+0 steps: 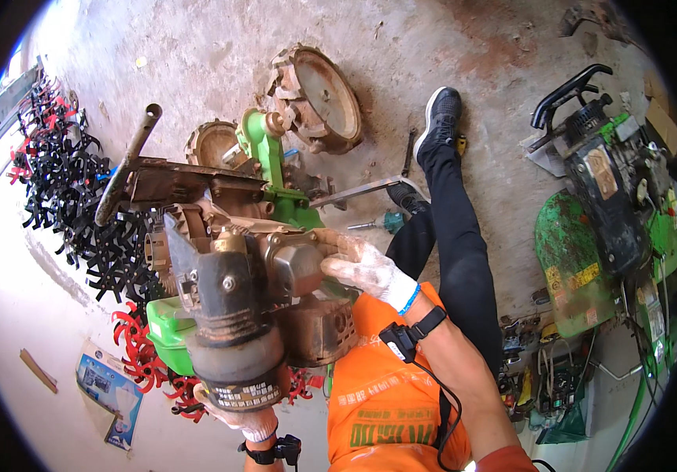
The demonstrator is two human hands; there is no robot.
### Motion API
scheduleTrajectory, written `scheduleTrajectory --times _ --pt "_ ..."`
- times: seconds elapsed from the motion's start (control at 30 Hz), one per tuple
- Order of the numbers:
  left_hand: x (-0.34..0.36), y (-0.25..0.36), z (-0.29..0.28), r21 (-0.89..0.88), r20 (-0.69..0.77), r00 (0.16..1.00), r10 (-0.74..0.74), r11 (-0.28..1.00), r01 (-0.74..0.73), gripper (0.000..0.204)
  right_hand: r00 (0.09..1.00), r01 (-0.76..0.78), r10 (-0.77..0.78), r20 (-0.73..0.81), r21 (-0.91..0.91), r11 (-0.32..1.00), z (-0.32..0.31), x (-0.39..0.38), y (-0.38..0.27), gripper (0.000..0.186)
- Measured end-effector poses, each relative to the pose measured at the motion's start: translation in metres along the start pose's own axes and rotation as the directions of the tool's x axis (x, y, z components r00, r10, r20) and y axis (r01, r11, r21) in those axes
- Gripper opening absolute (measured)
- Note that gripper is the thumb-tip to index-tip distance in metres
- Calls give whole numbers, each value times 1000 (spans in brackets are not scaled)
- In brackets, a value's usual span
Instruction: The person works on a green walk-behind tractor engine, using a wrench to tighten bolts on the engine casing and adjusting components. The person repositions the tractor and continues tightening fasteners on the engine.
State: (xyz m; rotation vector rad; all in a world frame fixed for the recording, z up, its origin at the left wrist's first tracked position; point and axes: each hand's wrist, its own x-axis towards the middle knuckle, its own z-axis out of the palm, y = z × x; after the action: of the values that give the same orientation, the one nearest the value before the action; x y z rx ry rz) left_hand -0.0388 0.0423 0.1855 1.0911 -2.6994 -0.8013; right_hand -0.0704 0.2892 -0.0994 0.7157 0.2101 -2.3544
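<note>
A brown, soil-covered engine with a green fuel tank is in front of me, by a small tiller with a green frame. Its black-topped air cleaner points toward me. My right hand, in a dirty white glove, has its fingers stretched out against the engine's rounded metal cover. Below the air cleaner, my gloved left hand reaches under its lower edge. Most of the left fingers are hidden behind the air cleaner, so their grip does not show.
Two lugged wheels belong to the tiller. A rusty tube handle juts out left. Black and red tiller blades are heaped along the wall. A teal power tool lies near my feet. Another green machine stands right.
</note>
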Motion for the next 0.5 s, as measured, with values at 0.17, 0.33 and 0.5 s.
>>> scheduleTrajectory --times 0.17,0.33,0.5 --pt "5 5 -24 -186 -52 977 -206 963 193 70 1000 -18 18 4 -80 997 -11 9 1 66" --pt "5 11 -29 -53 79 974 -211 975 216 62 996 -87 82 -30 -275 958 2 2 -20 66" --pt "-9 10 -5 -329 -8 983 -182 929 169 58 974 -222 203 -97 -270 937 29 -16 -29 74"
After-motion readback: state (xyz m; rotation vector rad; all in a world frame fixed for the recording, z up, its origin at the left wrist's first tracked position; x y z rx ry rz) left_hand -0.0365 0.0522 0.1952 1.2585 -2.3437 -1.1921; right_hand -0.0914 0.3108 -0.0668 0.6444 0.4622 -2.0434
